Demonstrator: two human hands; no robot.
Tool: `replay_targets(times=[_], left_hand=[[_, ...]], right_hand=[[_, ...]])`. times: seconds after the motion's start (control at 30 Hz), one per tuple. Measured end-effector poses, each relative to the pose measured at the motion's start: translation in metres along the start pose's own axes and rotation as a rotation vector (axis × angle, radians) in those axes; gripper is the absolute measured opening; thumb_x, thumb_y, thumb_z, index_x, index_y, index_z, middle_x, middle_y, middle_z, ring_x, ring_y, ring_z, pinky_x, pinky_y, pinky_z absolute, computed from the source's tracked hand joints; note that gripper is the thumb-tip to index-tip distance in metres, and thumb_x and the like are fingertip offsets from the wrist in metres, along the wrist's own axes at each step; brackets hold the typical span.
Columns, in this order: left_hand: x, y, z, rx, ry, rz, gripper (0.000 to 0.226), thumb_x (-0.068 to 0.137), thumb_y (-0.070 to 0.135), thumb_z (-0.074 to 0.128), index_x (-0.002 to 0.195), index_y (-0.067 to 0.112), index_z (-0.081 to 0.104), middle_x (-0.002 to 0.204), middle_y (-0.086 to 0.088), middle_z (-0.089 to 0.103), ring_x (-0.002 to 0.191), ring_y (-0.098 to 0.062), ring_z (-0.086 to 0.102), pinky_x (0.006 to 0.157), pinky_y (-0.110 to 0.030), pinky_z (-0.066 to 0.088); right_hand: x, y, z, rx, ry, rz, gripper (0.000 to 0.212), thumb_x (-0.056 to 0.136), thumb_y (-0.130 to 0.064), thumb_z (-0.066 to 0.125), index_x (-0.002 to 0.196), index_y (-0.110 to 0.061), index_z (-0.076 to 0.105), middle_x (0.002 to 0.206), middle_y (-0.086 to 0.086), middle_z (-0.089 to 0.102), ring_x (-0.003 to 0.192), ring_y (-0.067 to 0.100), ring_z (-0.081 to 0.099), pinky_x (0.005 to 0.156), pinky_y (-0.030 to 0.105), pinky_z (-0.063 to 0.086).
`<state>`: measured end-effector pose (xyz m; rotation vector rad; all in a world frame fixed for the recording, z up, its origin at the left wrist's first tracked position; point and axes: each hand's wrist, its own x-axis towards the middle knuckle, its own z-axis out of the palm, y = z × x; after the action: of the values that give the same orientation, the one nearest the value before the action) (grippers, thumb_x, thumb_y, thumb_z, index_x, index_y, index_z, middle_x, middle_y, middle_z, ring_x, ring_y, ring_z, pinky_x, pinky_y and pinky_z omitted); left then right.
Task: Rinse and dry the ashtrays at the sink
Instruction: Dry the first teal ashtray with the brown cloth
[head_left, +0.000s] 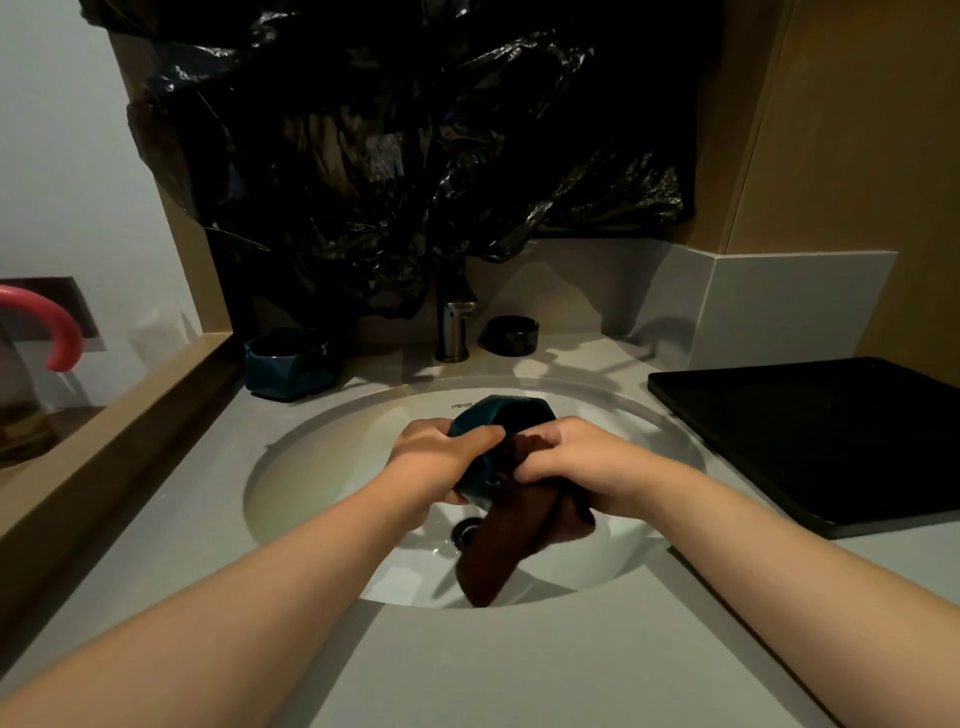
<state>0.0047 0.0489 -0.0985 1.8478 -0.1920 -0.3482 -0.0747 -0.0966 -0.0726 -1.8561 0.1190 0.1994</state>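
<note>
While the left hand (441, 457) grips a teal ashtray (498, 415) over the sink (322, 467), the right hand (571, 462) pinches a brown cloth (519, 530) against it. Two more ashtrays, one teal (288, 364) and one black (511, 335), sit on the counter (519, 665).

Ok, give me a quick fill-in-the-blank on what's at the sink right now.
The left hand holds a teal ashtray while the right hand wipes it with a brown cloth, over the ____.
A second teal ashtray stands ____ of the faucet.
The ashtray right of the faucet is ____.
Missing: sink; left; black.
</note>
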Motion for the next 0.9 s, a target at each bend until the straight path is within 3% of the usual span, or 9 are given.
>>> replay_targets(times=[0.07,0.13,0.2,0.3,0.43,0.6,0.7,0.8,0.9], left_hand=[[0.0,0.002,-0.001,-0.065,-0.013,-0.024,0.037,0.079,0.043,0.073,0.099,0.013,0.067,0.094,-0.01,0.072,0.085,-0.024,0.07,0.059,-0.03,0.058],[0.0,0.004,-0.002,-0.153,-0.032,-0.034,0.038,0.08,0.041,0.073,0.104,0.011,0.067,0.096,-0.012,0.072,0.087,-0.025,0.071,0.057,-0.029,0.056],[-0.001,0.003,-0.003,-0.214,-0.023,-0.031,0.038,0.08,0.037,0.074,0.103,0.008,0.067,0.094,-0.014,0.073,0.084,-0.027,0.072,0.057,-0.031,0.057],[-0.001,-0.001,-0.003,-0.186,0.013,-0.012,0.038,0.077,0.037,0.076,0.099,0.007,0.068,0.091,-0.015,0.073,0.08,-0.029,0.072,0.062,-0.036,0.06],[0.0,0.0,0.002,-0.121,0.013,-0.025,0.039,0.078,0.04,0.075,0.097,0.006,0.066,0.092,-0.015,0.072,0.082,-0.029,0.071,0.063,-0.036,0.061],[0.005,-0.001,0.0,-0.115,-0.001,-0.058,0.049,0.077,0.048,0.072,0.103,0.007,0.064,0.096,-0.016,0.072,0.085,-0.031,0.071,0.069,-0.041,0.062],[0.002,0.001,0.0,-0.141,-0.006,-0.08,0.047,0.079,0.048,0.07,0.104,0.009,0.064,0.096,-0.015,0.072,0.084,-0.029,0.072,0.069,-0.04,0.062],[-0.001,0.001,0.003,-0.147,-0.048,-0.056,0.044,0.081,0.045,0.07,0.102,0.007,0.066,0.093,-0.015,0.073,0.08,-0.03,0.073,0.071,-0.043,0.061],[-0.002,-0.001,0.002,-0.176,-0.043,-0.063,0.046,0.08,0.046,0.071,0.103,0.006,0.066,0.094,-0.016,0.073,0.08,-0.03,0.073,0.071,-0.044,0.061]], right_hand=[[0.0,0.0,0.002,0.224,0.029,-0.012,0.024,0.083,0.007,0.053,0.105,0.006,0.063,0.091,0.021,0.063,0.085,0.031,0.061,0.086,0.04,0.05],[-0.003,-0.005,0.002,0.126,0.034,-0.081,0.027,0.083,0.009,0.052,0.109,0.008,0.061,0.091,0.024,0.064,0.085,0.034,0.062,0.085,0.041,0.051],[-0.008,-0.013,-0.001,-0.202,0.036,-0.163,0.031,0.081,0.009,0.054,0.107,0.001,0.066,0.092,0.024,0.066,0.084,0.036,0.064,0.082,0.038,0.054],[-0.013,-0.018,0.0,-0.829,0.019,-0.187,0.043,0.079,0.005,0.05,0.107,-0.02,0.07,0.092,0.004,0.07,0.079,0.018,0.064,0.069,0.027,0.056],[-0.011,-0.016,0.014,-1.323,0.132,-0.151,0.022,0.079,0.004,0.046,0.091,-0.007,0.061,0.075,0.007,0.056,0.068,0.023,0.053,0.059,0.035,0.047],[-0.001,-0.011,0.021,-1.031,0.518,-0.127,0.024,0.082,-0.002,0.05,0.1,-0.011,0.063,0.083,0.006,0.059,0.081,0.027,0.061,0.062,0.03,0.046],[0.005,-0.009,0.023,-0.623,0.619,-0.17,0.036,0.083,-0.008,0.054,0.116,-0.017,0.065,0.093,0.005,0.068,0.085,0.023,0.063,0.067,0.026,0.051],[0.004,-0.011,0.023,-0.305,0.532,-0.158,0.028,0.084,-0.009,0.056,0.106,-0.018,0.069,0.084,0.001,0.068,0.079,0.016,0.064,0.063,0.02,0.052],[-0.003,-0.014,0.02,-0.181,0.323,-0.148,0.025,0.084,-0.001,0.055,0.096,-0.018,0.069,0.082,0.003,0.07,0.077,0.018,0.066,0.07,0.029,0.055]])
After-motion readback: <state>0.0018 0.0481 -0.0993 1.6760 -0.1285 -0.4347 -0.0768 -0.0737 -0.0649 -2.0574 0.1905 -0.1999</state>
